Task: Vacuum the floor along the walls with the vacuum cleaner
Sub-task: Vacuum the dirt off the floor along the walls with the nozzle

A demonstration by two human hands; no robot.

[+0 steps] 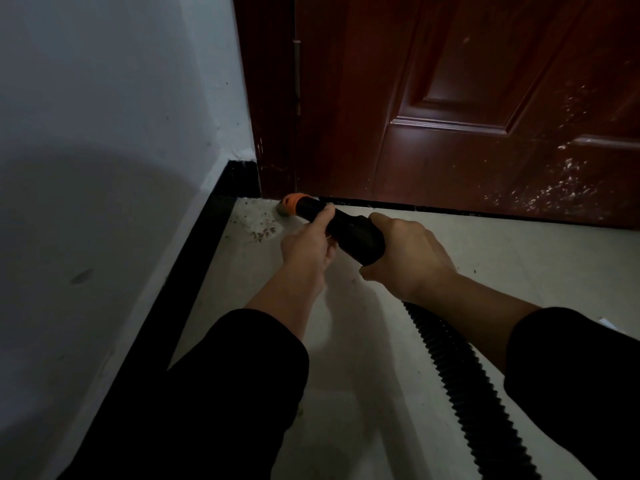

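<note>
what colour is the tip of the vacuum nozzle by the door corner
Orange, on an otherwise black vacuum nozzle; the nozzle tip shows in the head view.

The nozzle (293, 204) is touching the floor (485, 258) in the corner, with the wall (121, 116) standing on its left, the door (450, 98) behind it, and the hose (460, 368) trailing back to the right.

The single wide-angle view sat on the person's head and faced forward and down at the foot of the dark red-brown panelled wooden door (467, 98), near enough that only its lower panels showed. The white painted wall (104, 133) ran left of the door, bowed by the lens; the pale tiled floor (485, 244) below the door filled the lower frame.
</note>
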